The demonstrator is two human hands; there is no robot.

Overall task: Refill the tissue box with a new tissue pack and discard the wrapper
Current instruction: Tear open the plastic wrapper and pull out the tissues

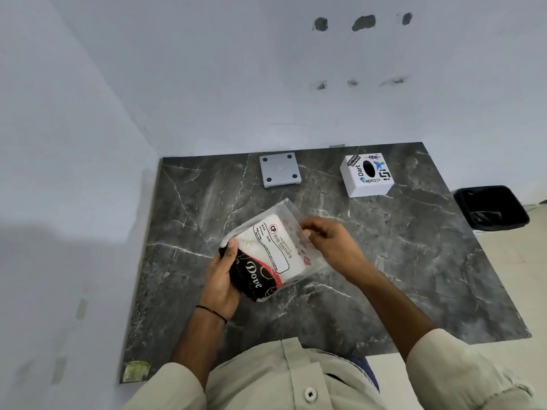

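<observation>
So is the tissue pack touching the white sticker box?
Apart. The head view shows the tissue pack held closer to the camera, with a stretch of dark tabletop between it and the white sticker box.

Soft even daylight, wide-angle bending, mild blur.

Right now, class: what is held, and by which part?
The tissue pack: left hand grips its black printed end; right hand pinches the clear wrapper at its edge.
</observation>
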